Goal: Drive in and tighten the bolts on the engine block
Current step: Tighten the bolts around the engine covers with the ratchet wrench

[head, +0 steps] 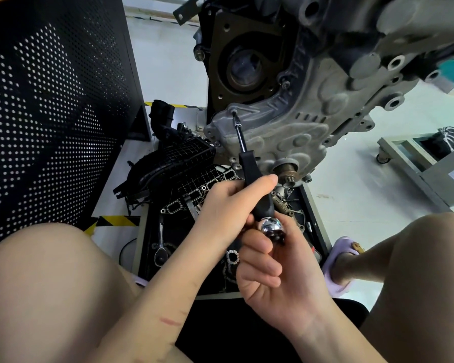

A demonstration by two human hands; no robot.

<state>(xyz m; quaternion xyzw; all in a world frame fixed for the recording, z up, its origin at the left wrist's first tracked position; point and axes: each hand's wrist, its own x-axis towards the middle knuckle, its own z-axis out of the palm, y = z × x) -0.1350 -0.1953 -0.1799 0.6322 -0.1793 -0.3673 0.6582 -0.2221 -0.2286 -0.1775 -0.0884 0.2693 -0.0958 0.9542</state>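
The grey engine block (312, 121) hangs in front of me, filling the upper right. A black-handled driver (249, 169) with a chrome end cap points up and left, its tip seated on a bolt (233, 111) at the cover's upper left corner. My left hand (228, 205) wraps the black handle from the left, thumb along its side. Just below, my right hand (270, 268) holds the chrome cap end between fingers and thumb. A rusty shaft stub (287, 172) sticks out of the cover just right of the handle.
A black tray (317, 226) under the block holds a black intake manifold (173, 163), a ratchet (160, 247), gaskets and small parts. A perforated black panel (53, 106) stands at left. My bare knees flank the tray. A grey cart (425, 163) sits at right.
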